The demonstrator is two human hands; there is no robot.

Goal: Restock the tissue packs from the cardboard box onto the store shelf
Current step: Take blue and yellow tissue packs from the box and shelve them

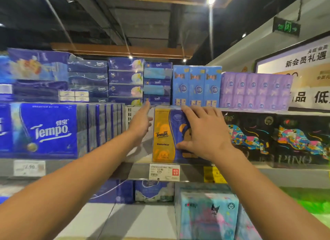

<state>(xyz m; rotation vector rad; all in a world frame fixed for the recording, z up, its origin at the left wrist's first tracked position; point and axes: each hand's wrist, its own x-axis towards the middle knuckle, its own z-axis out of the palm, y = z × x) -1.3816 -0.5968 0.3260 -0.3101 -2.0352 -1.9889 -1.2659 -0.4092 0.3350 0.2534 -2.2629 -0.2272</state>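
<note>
Your right hand (pixel 201 132) lies flat, fingers spread, on the upright tissue pack (pixel 162 134); open left hand (pixel 141 121) just left; push far.

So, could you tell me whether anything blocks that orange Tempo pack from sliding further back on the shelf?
Nothing visible does. The orange Tempo pack stands at the shelf front, right hand flat on its face, left hand at its left side. The gap to its left looks bare; directly behind it is hidden.
</note>
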